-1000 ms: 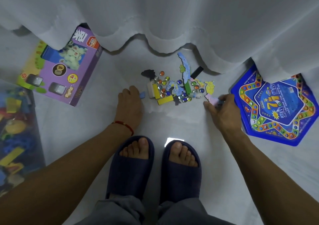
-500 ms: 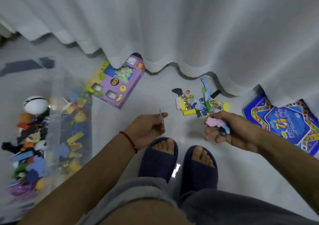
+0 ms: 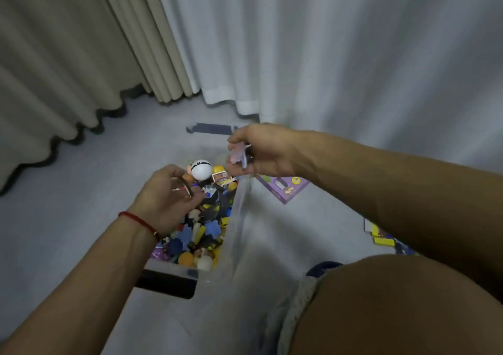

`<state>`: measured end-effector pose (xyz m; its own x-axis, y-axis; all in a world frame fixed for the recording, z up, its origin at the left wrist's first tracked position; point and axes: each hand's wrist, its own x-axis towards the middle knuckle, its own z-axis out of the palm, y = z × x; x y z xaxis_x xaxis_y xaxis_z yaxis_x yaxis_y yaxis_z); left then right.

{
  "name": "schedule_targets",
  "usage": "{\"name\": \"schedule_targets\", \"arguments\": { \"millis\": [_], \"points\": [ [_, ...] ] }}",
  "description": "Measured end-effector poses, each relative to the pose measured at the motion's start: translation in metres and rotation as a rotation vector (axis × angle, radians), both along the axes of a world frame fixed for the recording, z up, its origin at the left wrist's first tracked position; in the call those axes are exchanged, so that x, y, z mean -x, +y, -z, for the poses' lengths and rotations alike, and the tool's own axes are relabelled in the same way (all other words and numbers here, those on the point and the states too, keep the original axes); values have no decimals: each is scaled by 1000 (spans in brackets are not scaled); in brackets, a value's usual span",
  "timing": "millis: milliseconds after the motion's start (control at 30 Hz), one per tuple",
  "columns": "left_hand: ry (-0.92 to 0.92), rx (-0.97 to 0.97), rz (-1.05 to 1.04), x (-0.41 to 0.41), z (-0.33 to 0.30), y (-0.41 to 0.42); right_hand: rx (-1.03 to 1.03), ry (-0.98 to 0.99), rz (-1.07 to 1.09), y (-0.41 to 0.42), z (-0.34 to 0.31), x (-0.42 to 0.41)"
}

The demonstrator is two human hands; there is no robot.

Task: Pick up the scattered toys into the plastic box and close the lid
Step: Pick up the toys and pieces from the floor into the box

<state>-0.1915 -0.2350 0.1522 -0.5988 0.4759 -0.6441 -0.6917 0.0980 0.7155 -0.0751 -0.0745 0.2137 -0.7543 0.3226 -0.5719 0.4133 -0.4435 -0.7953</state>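
Observation:
The clear plastic box (image 3: 236, 218) stands on the floor in front of me, filled with several small toys, among them a white ball (image 3: 201, 169). My left hand (image 3: 170, 196) hovers over the box and pinches a thin flat piece (image 3: 185, 187). My right hand (image 3: 261, 152) is above the box's far right corner and grips a pink and purple toy (image 3: 238, 155). A few scattered toys (image 3: 382, 236) lie on the floor at the right, partly hidden behind my right arm.
A purple toy carton (image 3: 285, 188) lies on the floor just right of the box. A black handle (image 3: 166, 284) sits at the box's near edge. Beige and white curtains (image 3: 245, 41) hang behind. My knee (image 3: 394, 305) fills the lower right.
I have turned left from the toy pile to the box. Both hands moved from near my feet to above the box, each still holding its piece.

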Motion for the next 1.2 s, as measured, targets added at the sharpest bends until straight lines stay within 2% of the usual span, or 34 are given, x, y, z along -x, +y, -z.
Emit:
{"name": "schedule_targets", "arguments": {
  "millis": [100,200,333,467,533,600,700,767,833,933,1033,1200],
  "points": [
    [63,74,-42,9,-13,-3,-63,17,19,-2,1,15],
    [185,101,-76,0,-14,9,-102,-20,17,17,0,-7],
    [327,-8,-6,-45,-3,58,-212,-138,-3,67,5,-77],
    [306,-66,362,-118,22,121,-426,-364,34,114,36,-182],
    [327,-27,567,-153,50,147,-518,-534,29,130,68,-239],
    [405,41,764,-182,87,167,-635,-710,-70,139,108,-289],
    [651,171,1051,-214,147,195,-827,-919,-223,139,172,-347],
    [852,250,1199,-227,183,210,-818,-957,-186,132,218,-373],
    [1012,270,1283,-236,213,225,-823,-972,-60,126,255,-383],
    [1138,249,1324,-248,248,249,-873,-903,200,121,293,-378],
    [1228,207,1222,-260,271,266,-911,-818,362,122,314,-365],
    [1195,214,1035,-278,284,280,-990,-785,493,127,328,-359]
  ]
}}
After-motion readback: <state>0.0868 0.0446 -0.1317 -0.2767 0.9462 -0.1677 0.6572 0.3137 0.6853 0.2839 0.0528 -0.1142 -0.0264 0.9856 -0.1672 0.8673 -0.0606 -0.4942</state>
